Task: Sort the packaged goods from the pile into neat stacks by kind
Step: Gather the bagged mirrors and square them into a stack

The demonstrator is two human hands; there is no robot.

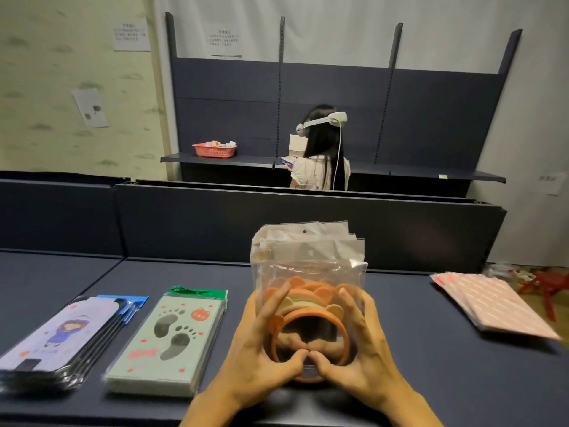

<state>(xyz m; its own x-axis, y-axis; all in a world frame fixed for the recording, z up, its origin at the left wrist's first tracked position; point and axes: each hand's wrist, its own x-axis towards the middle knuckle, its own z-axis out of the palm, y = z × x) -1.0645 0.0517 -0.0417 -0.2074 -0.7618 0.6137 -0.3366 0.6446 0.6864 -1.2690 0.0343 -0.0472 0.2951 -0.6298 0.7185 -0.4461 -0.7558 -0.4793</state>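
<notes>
Head view: both hands (311, 343) grip crinkly clear bags (308, 263), round orange rings (311, 318) inside.

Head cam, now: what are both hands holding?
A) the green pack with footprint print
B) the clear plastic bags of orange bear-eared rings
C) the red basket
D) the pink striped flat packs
B: the left hand and right hand curl round the sides of the bunch of clear plastic bags of orange bear-eared rings, held upright on the dark blue table, thumbs meeting in front.

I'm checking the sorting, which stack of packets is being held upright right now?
The clear bags of orange bear-eared rings, gripped between both hands; the other three stacks lie flat on the shelf.
</notes>
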